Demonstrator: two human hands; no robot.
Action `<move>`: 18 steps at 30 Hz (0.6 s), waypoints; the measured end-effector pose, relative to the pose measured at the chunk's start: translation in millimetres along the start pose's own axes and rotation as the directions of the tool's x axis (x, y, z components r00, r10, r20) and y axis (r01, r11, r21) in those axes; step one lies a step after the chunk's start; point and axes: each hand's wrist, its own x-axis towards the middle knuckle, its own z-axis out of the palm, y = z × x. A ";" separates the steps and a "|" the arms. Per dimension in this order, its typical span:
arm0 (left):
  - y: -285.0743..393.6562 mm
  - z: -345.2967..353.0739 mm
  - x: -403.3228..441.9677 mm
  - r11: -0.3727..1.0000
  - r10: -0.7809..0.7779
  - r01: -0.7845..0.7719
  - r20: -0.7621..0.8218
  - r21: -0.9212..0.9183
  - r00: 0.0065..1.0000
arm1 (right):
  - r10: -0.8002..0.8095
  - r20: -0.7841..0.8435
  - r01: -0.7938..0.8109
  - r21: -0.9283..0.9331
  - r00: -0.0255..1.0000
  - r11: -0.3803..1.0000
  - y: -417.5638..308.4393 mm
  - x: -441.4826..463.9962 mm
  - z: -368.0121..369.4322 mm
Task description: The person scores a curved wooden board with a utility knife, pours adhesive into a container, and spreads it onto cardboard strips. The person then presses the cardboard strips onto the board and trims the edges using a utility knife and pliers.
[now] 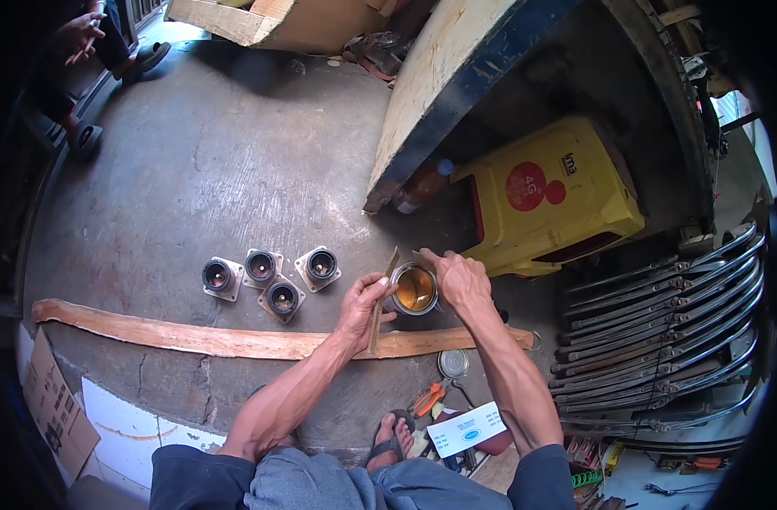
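While a white card and a round lid lie near, a long tan strip crosses beyond. The left hand pinches a thin flat piece beside the open tin, centre; the right hand bends over its right side, grip unclear. Four flanged fittings stand left, a yellow stool far right.

Floor: looks like concrete, worn, faintly shiny in light, cracked in places. Can: metal, bright rim; liquid inside glossy, amber. Mounts: dull metal plates, dark smooth rings. Strip: matt, brown, uneven edge (wood or hide, I cannot tell). Stool: smooth yellow plastic, soft shine. Panel: wood, blue paint chipped, rough. Bars: metal, glossy, some brownish. Carton: matt cardboard. Shorts: cloth, wrinkled, matt.
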 end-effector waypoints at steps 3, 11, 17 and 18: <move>0.5 -0.7 0.1 1.000 -0.003 0.003 0.003 -0.004 1.000 | 0.016 -0.017 -0.016 -0.015 1.000 1.000 3.5 5.9 5.8; 1.2 0.0 -2.0 1.000 0.013 -0.013 -0.002 -0.001 1.000 | 0.181 0.281 -0.180 -0.029 0.942 0.983 -0.2 14.2 1.2; -4.4 0.3 -0.2 1.000 0.001 -0.001 -0.001 0.019 1.000 | 0.284 0.510 -0.360 0.054 0.812 0.932 -18.3 11.6 -22.9; -4.3 0.4 -0.1 1.000 -0.003 0.003 -0.004 0.020 1.000 | 0.287 0.509 -0.359 0.048 0.811 0.932 -18.2 8.1 -23.0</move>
